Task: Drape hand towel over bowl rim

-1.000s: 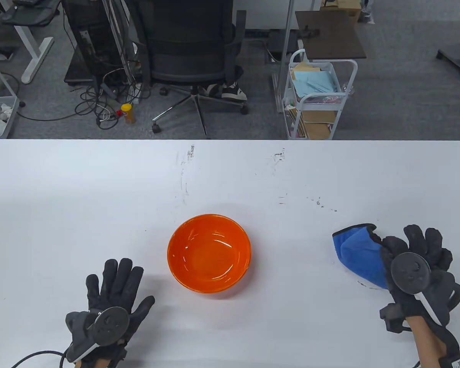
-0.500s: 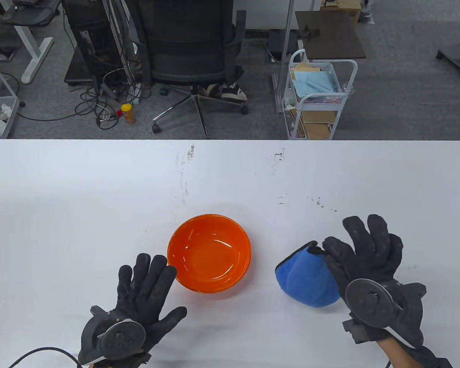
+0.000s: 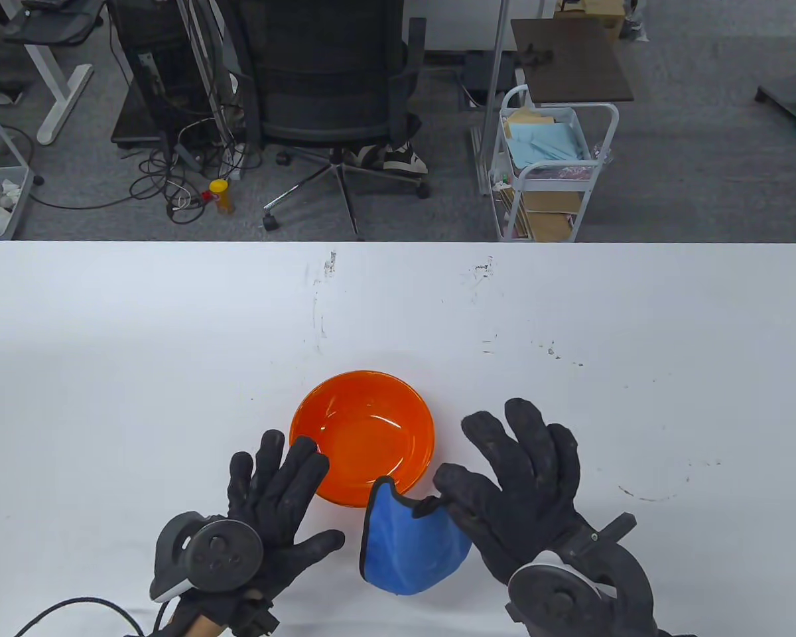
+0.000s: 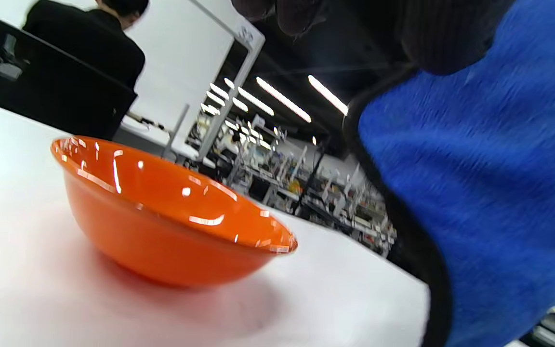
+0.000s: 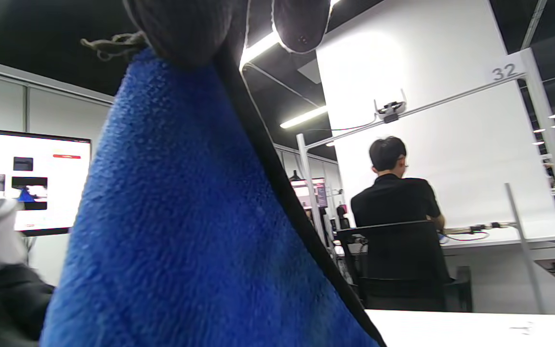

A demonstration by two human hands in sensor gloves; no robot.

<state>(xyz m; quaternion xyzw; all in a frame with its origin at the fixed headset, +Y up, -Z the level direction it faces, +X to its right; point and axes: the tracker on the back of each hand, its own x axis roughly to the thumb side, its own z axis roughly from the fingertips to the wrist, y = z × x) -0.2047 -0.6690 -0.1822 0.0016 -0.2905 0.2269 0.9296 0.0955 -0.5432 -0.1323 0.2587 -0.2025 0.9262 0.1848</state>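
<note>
An orange bowl (image 3: 362, 436) stands on the white table (image 3: 106, 371); it also shows in the left wrist view (image 4: 162, 217). My right hand (image 3: 517, 484) pinches a blue hand towel with black trim (image 3: 408, 544) by a corner between thumb and forefinger, and the towel hangs just in front of the bowl's near right rim. The towel fills the right wrist view (image 5: 186, 231) and the right side of the left wrist view (image 4: 475, 193). My left hand (image 3: 272, 491) is open with fingers spread, empty, beside the bowl's near left rim and just left of the towel.
The table's far edge (image 3: 398, 243) borders an office floor with a black chair (image 3: 331, 86) and a white cart (image 3: 550, 166). Scuff marks (image 3: 322, 292) dot the tabletop.
My right hand has carried the towel left from the table's right side to just in front of the bowl. My left hand has moved right and forward to the bowl's near left rim.
</note>
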